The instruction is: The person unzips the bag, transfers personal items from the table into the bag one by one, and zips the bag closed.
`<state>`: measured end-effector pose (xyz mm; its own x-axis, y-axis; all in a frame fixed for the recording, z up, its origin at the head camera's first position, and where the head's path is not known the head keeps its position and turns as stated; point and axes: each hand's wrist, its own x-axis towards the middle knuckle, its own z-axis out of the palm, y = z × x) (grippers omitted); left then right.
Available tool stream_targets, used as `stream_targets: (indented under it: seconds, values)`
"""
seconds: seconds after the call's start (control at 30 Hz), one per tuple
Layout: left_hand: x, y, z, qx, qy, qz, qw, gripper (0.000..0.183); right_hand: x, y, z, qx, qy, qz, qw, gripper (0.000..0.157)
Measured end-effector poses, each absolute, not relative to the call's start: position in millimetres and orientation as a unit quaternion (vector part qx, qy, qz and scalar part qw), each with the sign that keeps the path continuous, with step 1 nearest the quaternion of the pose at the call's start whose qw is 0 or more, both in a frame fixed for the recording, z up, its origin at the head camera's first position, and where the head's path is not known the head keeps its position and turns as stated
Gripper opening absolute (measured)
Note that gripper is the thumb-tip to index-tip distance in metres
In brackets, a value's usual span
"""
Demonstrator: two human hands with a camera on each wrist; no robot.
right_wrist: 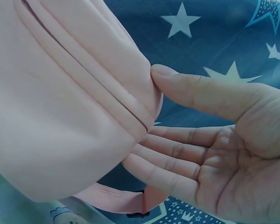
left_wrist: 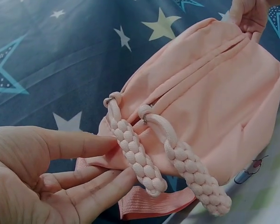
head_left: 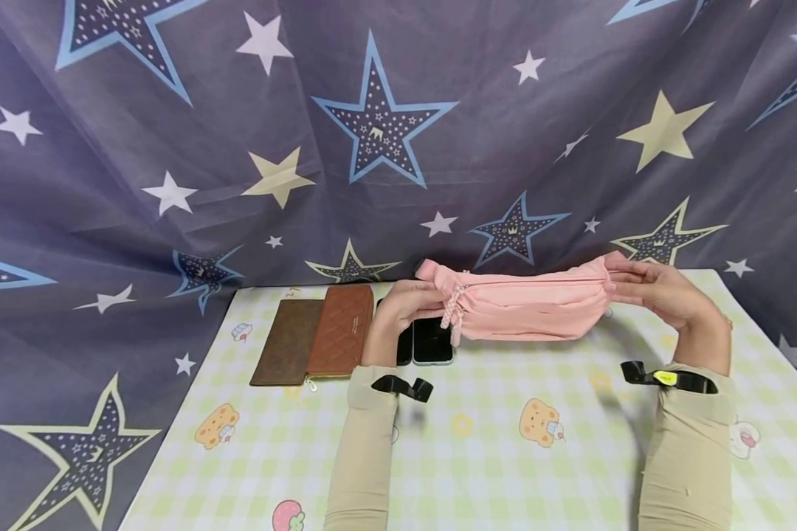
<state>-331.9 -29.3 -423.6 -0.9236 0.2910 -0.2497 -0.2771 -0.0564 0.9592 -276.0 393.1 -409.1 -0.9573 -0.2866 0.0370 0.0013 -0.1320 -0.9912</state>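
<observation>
A pink waist bag (head_left: 531,306) is held up level above the far part of the table, between both hands. My left hand (head_left: 408,302) pinches its left end, close to two braided zipper pulls (left_wrist: 137,156) that dangle there. At the opposite end, my right hand (head_left: 664,291) grips the bag's corner, the thumb on one side and the fingers on the other, as the right wrist view shows. A long zipper seam runs along the bag. Part of the pink strap (right_wrist: 116,198) with a dark buckle hangs behind it.
Left of the bag lie a dark brown wallet (head_left: 285,343) and a reddish-brown quilted wallet (head_left: 342,332). A phone (head_left: 433,345) lies beside another dark item (head_left: 404,348), partly covered by the left hand. Behind the checked tablecloth (head_left: 465,472) hangs a star-patterned curtain (head_left: 438,199).
</observation>
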Motion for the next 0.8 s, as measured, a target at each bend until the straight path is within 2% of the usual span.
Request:
stream_targets:
  seconds: [0.13,0.3,0.5,0.8]
  values:
    - [-333,-29,-424,0.007,0.66,0.723,0.204,0.025,-278,394,-412,-0.109,0.645,-0.749,0.105,0.039]
    - [-332,-29,-427,0.002,0.673,0.707,0.216,0.013,-281,390,-411,-0.084,0.669,-0.73,0.114,0.036]
    - [-329,-23,-432,-0.018,0.695,0.691,0.196,0.032,-285,381,-407,-0.036,0.76,-0.639,0.108,0.051]
    - [-328,-19,-436,-0.039,0.715,0.671,0.19,0.034,-291,375,-407,0.002,0.789,-0.605,0.11,0.048]
